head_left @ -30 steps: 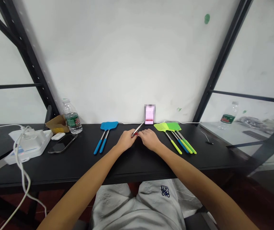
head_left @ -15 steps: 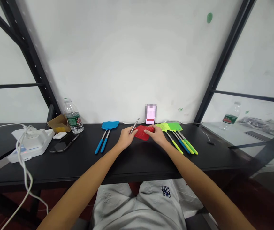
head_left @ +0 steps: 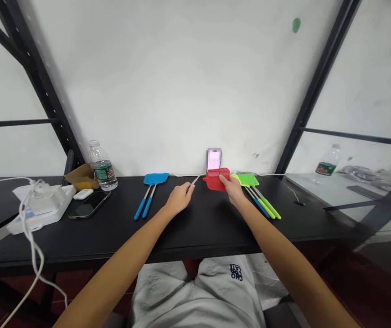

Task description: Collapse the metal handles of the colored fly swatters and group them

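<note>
Red swatter head: a perforated panel held above the middle of the black table, its short pointed tab directed left. It overlaps the lower part of an upright phone, whose screen is lit. The right hand grasps the panel at its right side, thumb laid on the near face; the other fingers are mostly hidden behind it. The left hand is closed around a slim metal rod, which slants up and to the right, its tip near the tab.

Right of centre: green and yellow-green swatters lie with overlapping heads toward the wall, partly hidden by the right hand; the visible grips are blue, yellow-green and green. Beyond them lies a short cable, near a clear panel at the table's right side through which a second bottle shows.

Left of centre: two blue swatters lie with heads overlapping and grips toward the person. Farther left, a water bottle stands upright beside an open carton; in front are a small white case, a flat phone and a power strip with white cables
</note>
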A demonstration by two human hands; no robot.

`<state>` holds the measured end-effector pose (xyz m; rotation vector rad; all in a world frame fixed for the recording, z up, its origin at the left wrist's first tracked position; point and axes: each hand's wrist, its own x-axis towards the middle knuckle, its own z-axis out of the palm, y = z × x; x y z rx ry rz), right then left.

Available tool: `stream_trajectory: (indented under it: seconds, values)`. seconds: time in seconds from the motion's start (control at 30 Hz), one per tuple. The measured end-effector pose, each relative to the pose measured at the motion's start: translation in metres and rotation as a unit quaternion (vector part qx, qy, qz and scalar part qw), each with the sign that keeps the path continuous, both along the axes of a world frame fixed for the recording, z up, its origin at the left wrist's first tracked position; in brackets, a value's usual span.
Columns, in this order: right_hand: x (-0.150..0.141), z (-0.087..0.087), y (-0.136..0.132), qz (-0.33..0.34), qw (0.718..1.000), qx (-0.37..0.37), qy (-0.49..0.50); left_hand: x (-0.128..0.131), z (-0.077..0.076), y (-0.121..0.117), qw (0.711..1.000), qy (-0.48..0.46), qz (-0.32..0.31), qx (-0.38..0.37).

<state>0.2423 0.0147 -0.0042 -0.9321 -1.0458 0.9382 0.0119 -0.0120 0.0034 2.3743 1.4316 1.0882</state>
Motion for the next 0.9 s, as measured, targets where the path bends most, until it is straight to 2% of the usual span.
stream_trajectory:
  seconds: [0.13,0.3,0.6,0.8,0.9]
  values:
    - [0.01,0.003,0.004,-0.055,0.998,0.021,-0.009,0.0,-0.002,-0.001,0.999,0.048,-0.02,-0.011]
    - [0.011,-0.001,0.007,-0.086,0.993,0.019,-0.084,0.0,0.0,-0.003,0.998,0.058,-0.024,-0.017]
    - [0.013,-0.004,0.008,-0.07,0.992,0.02,-0.101,0.0,-0.001,-0.001,0.998,0.054,-0.039,-0.007]
    - [0.018,-0.005,0.008,-0.083,0.985,0.016,-0.152,-0.003,0.001,-0.001,0.995,0.057,-0.081,-0.01]
    - [0.022,-0.003,0.006,-0.061,0.984,-0.001,-0.168,-0.006,0.002,-0.001,0.992,0.07,-0.098,-0.023]
